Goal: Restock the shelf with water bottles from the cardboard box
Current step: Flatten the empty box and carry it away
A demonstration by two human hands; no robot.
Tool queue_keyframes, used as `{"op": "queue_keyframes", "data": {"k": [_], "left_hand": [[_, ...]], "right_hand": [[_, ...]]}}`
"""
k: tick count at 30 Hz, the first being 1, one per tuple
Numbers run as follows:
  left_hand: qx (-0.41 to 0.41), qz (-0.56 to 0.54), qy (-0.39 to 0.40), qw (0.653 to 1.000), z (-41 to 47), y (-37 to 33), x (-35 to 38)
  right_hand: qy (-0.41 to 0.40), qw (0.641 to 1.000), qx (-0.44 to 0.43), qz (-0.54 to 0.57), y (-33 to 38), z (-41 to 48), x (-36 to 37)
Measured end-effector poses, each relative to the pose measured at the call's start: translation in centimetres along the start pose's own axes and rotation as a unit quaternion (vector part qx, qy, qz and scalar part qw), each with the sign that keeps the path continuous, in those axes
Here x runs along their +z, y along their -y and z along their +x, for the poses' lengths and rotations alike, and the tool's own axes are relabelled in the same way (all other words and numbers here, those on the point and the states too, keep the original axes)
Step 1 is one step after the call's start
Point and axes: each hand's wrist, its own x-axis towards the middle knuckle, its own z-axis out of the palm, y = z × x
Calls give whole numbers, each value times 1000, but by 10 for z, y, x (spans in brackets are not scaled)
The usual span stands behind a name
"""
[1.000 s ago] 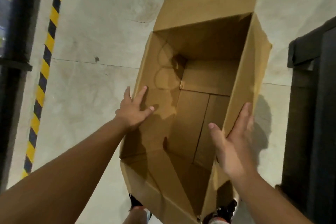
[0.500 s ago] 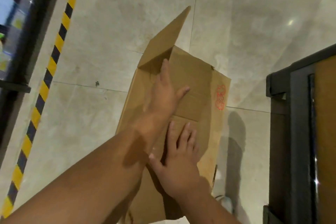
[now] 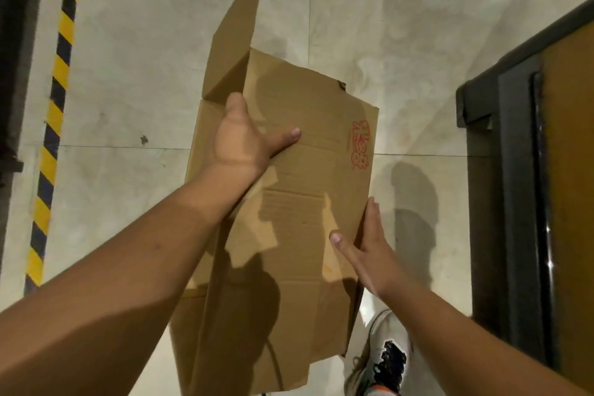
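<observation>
Above a pale tiled floor [image 3: 128, 74], the head camera shows one flattened cardboard box [image 3: 305, 170] held up between two hands. One flap [image 3: 238, 26] sticks up at its far left corner. The left hand [image 3: 244, 141] grips the upper left edge, thumb across the face. The right hand [image 3: 369, 251] lies straight-fingered along the right edge. Also visible: one red stamp [image 3: 360, 145], one shoe [image 3: 382, 354], one yellow-and-black stripe [image 3: 54, 100], one dark cabinet [image 3: 514, 202].
</observation>
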Motion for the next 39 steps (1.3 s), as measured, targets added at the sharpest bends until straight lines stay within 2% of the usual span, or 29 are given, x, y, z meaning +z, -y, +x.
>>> {"op": "queue_keyframes", "data": {"k": [2, 4, 8, 11, 15, 17, 18, 20, 22, 24, 26, 29, 32, 35, 37, 39], "left_hand": [[41, 1, 0, 999, -16, -7, -11], [70, -48, -15, 996, -27, -14, -25], [113, -170, -44, 978, -31, -15, -51], [61, -187, -25, 980, -14, 8, -26], [-46, -111, 42, 992, 4, 61, 42], [-69, -119, 32, 990, 8, 67, 59], [-54, -121, 12, 991, 10, 66, 62], [4, -46, -58, 997, 9, 56, 65], [92, 143, -118, 978, -1, 44, 73], [164, 272, -56, 947, -21, 33, 91], [172, 343, 31, 923, -39, 35, 116], [138, 372, 62, 916, -40, 56, 131], [150, 366, 26, 918, -30, 69, 128], [168, 360, 6, 918, -25, 71, 133], [171, 363, -1, 916, -25, 73, 136], [169, 371, -8, 913, -23, 77, 139]], "right_hand": [[-19, 996, -35, 73, 13, -13, -11], [-61, 991, -67, 100, 29, -34, -27], [-145, 983, -102, 55, 53, -73, -55], [-155, 983, -97, 4, 49, -63, -54], [-136, 985, -47, -98, 7, -16, -43], [-125, 988, -53, -76, -8, 0, -42], [-125, 989, -56, -52, -11, 5, -43], [-134, 989, -67, -3, -10, 15, -47], [-132, 987, -76, 44, -10, 23, -50], [-125, 986, -84, 79, -13, 24, -50], [-115, 984, -88, 106, -24, 19, -48], [-92, 984, -59, 143, -42, 11, -47], [-74, 983, 4, 166, -73, 15, -55], [-19, 984, 69, 164, -103, 22, -57], [13, 975, 96, 202, -115, 25, -53], [10, 964, 109, 243, -120, 26, -51]]}}
